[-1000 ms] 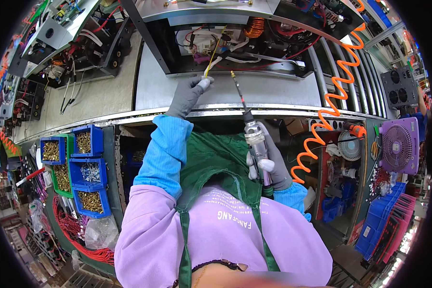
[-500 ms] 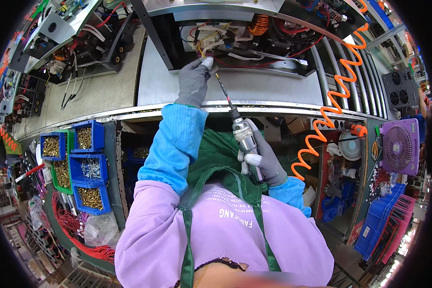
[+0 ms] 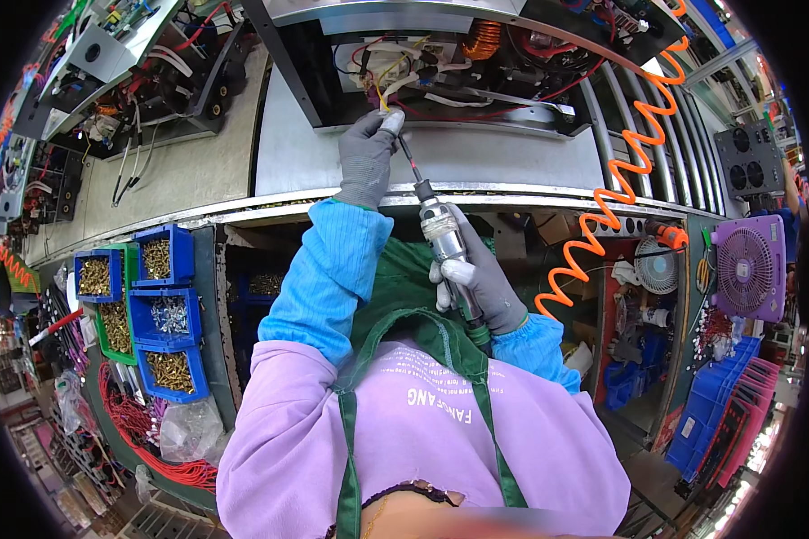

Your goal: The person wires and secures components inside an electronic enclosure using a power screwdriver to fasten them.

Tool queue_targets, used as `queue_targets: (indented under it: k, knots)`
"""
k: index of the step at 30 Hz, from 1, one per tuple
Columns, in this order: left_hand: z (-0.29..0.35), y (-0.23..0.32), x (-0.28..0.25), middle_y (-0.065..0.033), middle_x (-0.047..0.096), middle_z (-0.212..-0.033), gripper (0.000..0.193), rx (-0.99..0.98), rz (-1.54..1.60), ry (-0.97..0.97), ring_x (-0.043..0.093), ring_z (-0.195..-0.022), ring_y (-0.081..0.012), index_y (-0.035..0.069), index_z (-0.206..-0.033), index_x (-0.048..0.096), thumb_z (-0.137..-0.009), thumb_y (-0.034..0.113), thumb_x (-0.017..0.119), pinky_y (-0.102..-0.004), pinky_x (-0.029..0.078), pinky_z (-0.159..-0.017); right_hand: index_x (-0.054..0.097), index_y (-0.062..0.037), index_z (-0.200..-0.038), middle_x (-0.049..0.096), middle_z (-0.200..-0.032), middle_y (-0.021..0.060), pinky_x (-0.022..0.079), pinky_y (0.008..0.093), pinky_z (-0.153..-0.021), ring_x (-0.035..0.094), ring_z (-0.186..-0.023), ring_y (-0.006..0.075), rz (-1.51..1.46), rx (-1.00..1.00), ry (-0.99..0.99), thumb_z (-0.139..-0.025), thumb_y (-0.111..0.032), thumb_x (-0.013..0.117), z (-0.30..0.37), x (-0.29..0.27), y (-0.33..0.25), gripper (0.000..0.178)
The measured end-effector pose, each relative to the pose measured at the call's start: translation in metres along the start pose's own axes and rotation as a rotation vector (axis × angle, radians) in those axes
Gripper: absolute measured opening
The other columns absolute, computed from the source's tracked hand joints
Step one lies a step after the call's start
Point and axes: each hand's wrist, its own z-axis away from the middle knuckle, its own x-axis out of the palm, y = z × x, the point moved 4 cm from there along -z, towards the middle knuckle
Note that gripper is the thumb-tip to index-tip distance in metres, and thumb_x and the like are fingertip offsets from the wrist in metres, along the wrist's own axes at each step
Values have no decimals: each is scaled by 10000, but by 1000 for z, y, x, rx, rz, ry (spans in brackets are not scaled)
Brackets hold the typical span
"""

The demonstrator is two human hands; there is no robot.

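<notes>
My left hand (image 3: 367, 154), in a grey glove with pale fingertips, is closed in a pinch at the front of an open metal chassis (image 3: 298, 67). A thin yellow wire (image 3: 383, 95) runs from inside the chassis to these fingertips. My right hand (image 3: 487, 280), gloved alike, is wrapped round a silver power screwdriver (image 3: 441, 232). Its long bit (image 3: 411, 160) points up and left to my left fingertips, which hide the tip. Inside the chassis are white and red cables and a copper coil (image 3: 482, 41).
Blue bins (image 3: 172, 370) of brass screws stand at the left, with red wires (image 3: 126, 418) below them. An orange coiled hose (image 3: 622, 171) hangs at the right, over metal rollers (image 3: 670, 144). A purple fan (image 3: 748, 268) stands far right. Another opened unit (image 3: 153, 99) sits at the upper left.
My right hand has moved the screwdriver up and left, so its bit, whose brass-coloured tip showed before, now meets my left fingertips. My left hand has shifted slightly.
</notes>
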Motion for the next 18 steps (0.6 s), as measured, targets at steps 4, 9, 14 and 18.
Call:
queue_targets:
  k: [4,9,14,18]
  knots:
    - [4,21,-5,-32,620,-926,240,-116,-242,-128,562,-775,-86,-2,-1081,633,-865,102,632,-213,492,-669,139,-174,-1472,545,-775,120,495,279,-459,549,-476,164,-5,14,-12,-719,-113,528,-6,-2,4,850]
    - [-7,19,-23,-66,595,-1067,306,-41,-386,-293,593,-899,-148,2,-1159,598,-870,-18,497,-267,502,-845,133,-148,-1470,544,-752,109,466,276,-440,545,-466,163,-35,4,-18,-741,-110,547,-10,0,5,839]
    - [-21,14,-28,-77,593,-1081,324,78,-462,-346,601,-942,-169,1,-1143,611,-861,-74,470,-279,506,-859,119,-155,-1472,543,-753,104,471,275,-441,552,-471,167,-24,-11,-42,-761,-123,553,-14,-3,9,834]
    - [-25,20,-24,-90,589,-1090,307,183,-535,-296,603,-940,-171,-26,-1143,600,-867,-79,477,-271,515,-837,110,-158,-1473,544,-757,102,472,277,-440,554,-472,166,-25,3,-33,-764,-123,562,-16,-5,10,841]
